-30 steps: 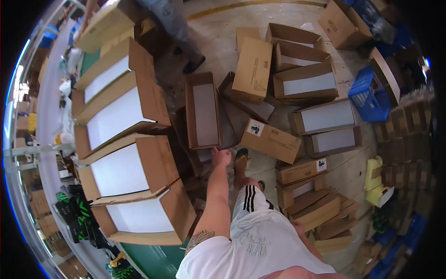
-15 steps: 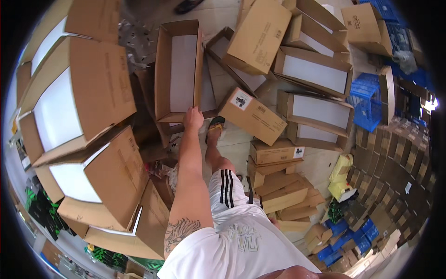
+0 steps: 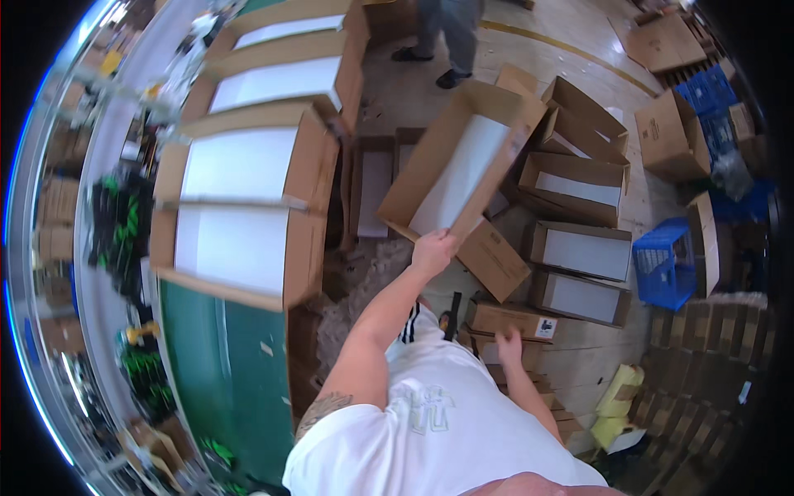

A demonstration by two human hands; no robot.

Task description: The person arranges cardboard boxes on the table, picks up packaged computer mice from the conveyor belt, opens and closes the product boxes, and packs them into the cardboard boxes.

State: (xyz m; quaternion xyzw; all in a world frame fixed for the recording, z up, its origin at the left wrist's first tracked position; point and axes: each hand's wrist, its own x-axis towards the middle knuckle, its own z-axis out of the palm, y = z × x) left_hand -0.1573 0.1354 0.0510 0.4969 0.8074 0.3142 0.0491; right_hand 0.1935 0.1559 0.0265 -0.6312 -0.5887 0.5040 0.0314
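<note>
In front of me an open cardboard box [image 3: 459,178] with a white bottom hangs tilted. My left hand [image 3: 433,253] grips its near end, fingers wrapped over the rim. Beneath and beyond its near right corner, partly covered, a closed brown carton [image 3: 494,258] lies aslant. My right hand [image 3: 509,345] is held low at my right side, by a closed carton [image 3: 510,319] with a small picture label. Whether it touches that carton I cannot tell, and its fingers are blurred.
Open white-bottomed boxes [image 3: 236,248] line the green table [image 3: 223,364] on my left. More open boxes [image 3: 587,250] lie on the floor to the right, near a blue crate [image 3: 664,263]. Clear plastic wrap [image 3: 360,289] lies between table and me. A person in grey trousers [image 3: 459,37] stands ahead.
My left hand has raised the open box and swung it to the right, tilting it. My right hand has come into view. The view has shifted, showing more of the table.
</note>
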